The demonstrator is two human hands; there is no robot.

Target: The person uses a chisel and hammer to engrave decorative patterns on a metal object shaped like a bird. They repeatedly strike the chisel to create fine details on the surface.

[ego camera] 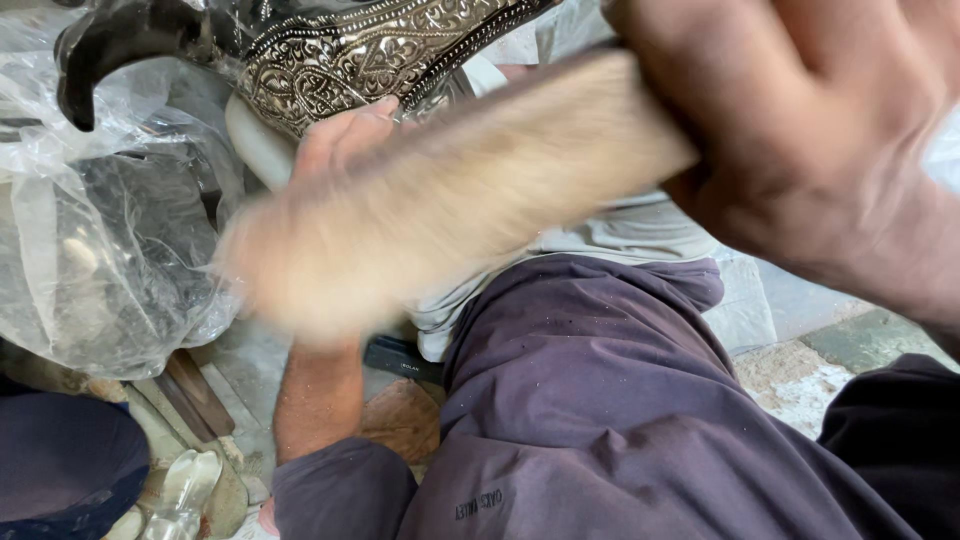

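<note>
At about 2 o'clock the right hand (800, 130) is clamped around the handle of a pale, long-bristled brush (440, 200) (blurred), whose bristles reach toward 9 o'clock. At 11 o'clock the left hand (345, 135) presses under a dark engraved metal vessel with silver scrollwork (370, 50); its grip is hidden. Crumpled clear plastic wrap (100, 250) lies at 9 o'clock, purple trousers (600, 400) at 6.

Soft daylight; brush (440, 210) and right hand (820, 130) heavily motion-blurred.
</note>
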